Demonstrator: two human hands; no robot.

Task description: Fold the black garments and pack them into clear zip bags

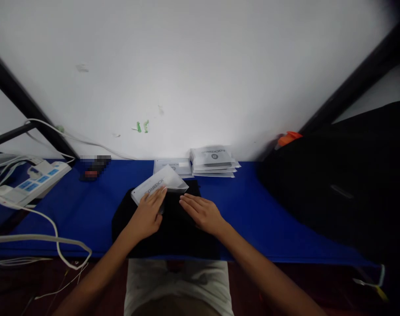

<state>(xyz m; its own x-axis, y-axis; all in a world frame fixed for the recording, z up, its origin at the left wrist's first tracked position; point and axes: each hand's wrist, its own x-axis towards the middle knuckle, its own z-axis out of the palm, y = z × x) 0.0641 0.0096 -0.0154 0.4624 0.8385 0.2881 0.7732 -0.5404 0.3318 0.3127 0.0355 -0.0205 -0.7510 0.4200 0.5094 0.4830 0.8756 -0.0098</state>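
A frosted plastic zip bag (168,176) with dark lettering lies tilted over a black folded cloth (183,239) on the blue table. My left hand (147,217) grips the bag's lower edge, its fingers over the front and the thumb lower down. Just right of the bag, my right hand (202,213) rests on the black cloth with fingers stretched out and close together, holding nothing. Whatever is inside the bag is hard to make out.
Behind the cloth are a stack of similar packed bags (214,161) and a single flat bag (181,167). A white power strip (35,182) with loose cables sits at left, near a dark pixelated object (96,169). A large black fabric heap (334,188) covers the right side.
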